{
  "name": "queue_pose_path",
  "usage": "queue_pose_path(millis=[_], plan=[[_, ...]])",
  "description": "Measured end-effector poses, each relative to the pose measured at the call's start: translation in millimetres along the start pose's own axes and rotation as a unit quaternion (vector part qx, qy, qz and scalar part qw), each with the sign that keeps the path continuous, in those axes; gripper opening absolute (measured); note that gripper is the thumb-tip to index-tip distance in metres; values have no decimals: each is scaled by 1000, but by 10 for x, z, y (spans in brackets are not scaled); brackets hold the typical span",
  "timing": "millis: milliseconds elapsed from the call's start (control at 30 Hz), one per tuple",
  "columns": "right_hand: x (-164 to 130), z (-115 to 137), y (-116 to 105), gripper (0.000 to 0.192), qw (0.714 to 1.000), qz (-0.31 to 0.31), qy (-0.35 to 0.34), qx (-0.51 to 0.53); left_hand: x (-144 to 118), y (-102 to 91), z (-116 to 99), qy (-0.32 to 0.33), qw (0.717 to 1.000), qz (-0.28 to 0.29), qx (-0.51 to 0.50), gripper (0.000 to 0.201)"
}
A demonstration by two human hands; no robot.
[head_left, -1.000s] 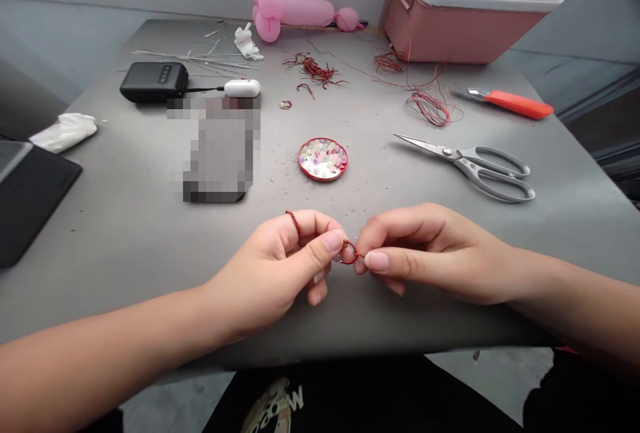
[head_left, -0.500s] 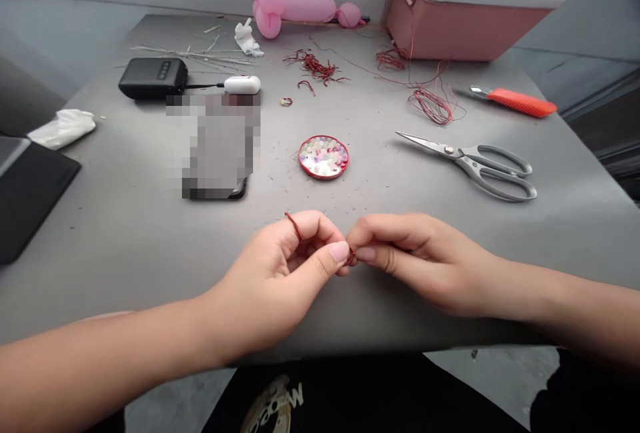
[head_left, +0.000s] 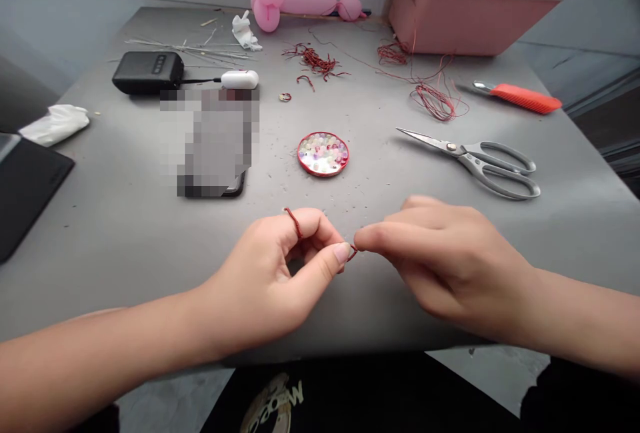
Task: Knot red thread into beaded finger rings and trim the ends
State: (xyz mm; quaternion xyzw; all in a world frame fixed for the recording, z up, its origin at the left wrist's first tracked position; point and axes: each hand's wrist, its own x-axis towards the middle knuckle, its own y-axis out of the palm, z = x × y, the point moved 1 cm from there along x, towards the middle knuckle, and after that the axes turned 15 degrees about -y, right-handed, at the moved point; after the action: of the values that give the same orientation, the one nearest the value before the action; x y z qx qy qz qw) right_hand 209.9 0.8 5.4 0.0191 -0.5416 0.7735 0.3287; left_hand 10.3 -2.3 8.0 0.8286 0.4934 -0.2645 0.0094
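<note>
Both hands are pinching a tiny red wire loop just above the counter: left hand and right hand both closed on it. Looks like they're twisting it shut; next probably needs a bead from the red lid.

Red wire loop mostly hidden between fingertips; phone pixelated; pink bin cut off top.

Left hand and right hand, fingertips pinched together, forearms converging low.
</note>
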Motion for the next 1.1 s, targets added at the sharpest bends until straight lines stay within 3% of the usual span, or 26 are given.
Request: queue_pose_path(millis=[100,267,333,400,467,533,567,667,833,967,1100], plan=[[-35,36,8,26,989,-26,-56,-137,-16,13,-1,10,1000,-9,7,21],[37,57,-42,26,986,-34,-69,-145,-23,7,25,67,993,-67,63,18],[76,16,-32,19,995,-68,-20,-66,-18,-4,43,120,982,-120,87,15],[98,-55,12,6,982,-142,66,105,-15,-15,61,155,975,-149,62,10],[103,-121,80,14,915,-226,119,313,-20,-28,69,178,969,-169,24,7],[105,-147,142,24,857,-237,129,439,-33,-39,68,197,963,-182,1,7],[106,-144,158,22,847,-234,121,462,-40,-43,65,205,961,-186,-2,7],[113,-91,144,10,867,-235,87,431,-52,-47,61,221,958,-181,22,7],[128,-21,30,14,909,-228,39,346,-41,-35,62,218,968,-124,4,8],[116,-42,-1,15,920,-195,23,339,-30,-14,31,135,988,-22,-77,3],[100,-50,36,13,902,-212,65,371,-9,-9,-5,34,981,-29,-187,19]])
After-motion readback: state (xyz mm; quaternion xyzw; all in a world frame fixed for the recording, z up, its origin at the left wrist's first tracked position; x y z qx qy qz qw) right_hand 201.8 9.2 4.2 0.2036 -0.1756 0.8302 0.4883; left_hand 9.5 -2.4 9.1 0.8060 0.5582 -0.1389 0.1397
